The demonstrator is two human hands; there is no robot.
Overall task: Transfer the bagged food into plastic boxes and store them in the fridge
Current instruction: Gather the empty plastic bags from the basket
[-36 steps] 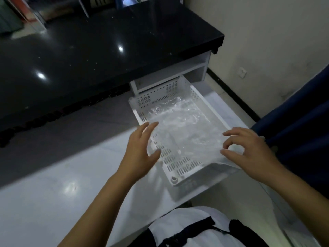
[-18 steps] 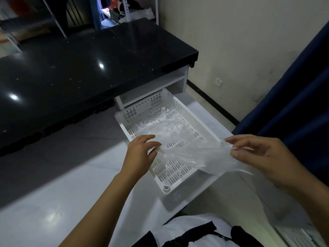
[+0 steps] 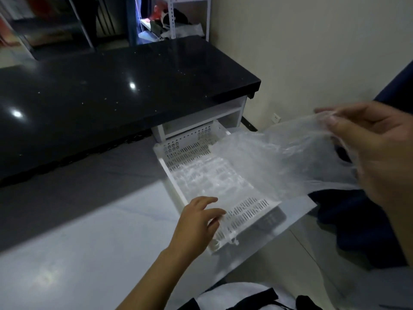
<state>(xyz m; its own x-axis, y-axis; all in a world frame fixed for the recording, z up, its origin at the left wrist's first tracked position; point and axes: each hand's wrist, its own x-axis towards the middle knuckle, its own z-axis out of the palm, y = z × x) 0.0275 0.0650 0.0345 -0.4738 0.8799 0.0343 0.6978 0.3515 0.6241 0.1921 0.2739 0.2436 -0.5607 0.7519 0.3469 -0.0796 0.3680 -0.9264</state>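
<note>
A white slotted plastic basket (image 3: 250, 211) lies on the white table (image 3: 93, 253), at its far right corner. More clear plastic (image 3: 207, 177) lies flat inside it. My right hand (image 3: 377, 153) pinches a thin clear plastic bag (image 3: 279, 162) and holds it up above the basket's right side. The bag looks empty. My left hand (image 3: 196, 222) hovers at the basket's near left rim with fingers loosely bent, holding nothing.
A black glossy counter (image 3: 116, 92) stands beyond the table, with a white open shelf (image 3: 201, 117) under its right end. A dark blue cloth (image 3: 357, 224) hangs at the right. Metal racks with clutter (image 3: 172, 21) stand at the back wall.
My right hand has lifted the clear bag up and to the right, out of the basket. My left hand has let go of the bag and now sits by the basket's near rim.
</note>
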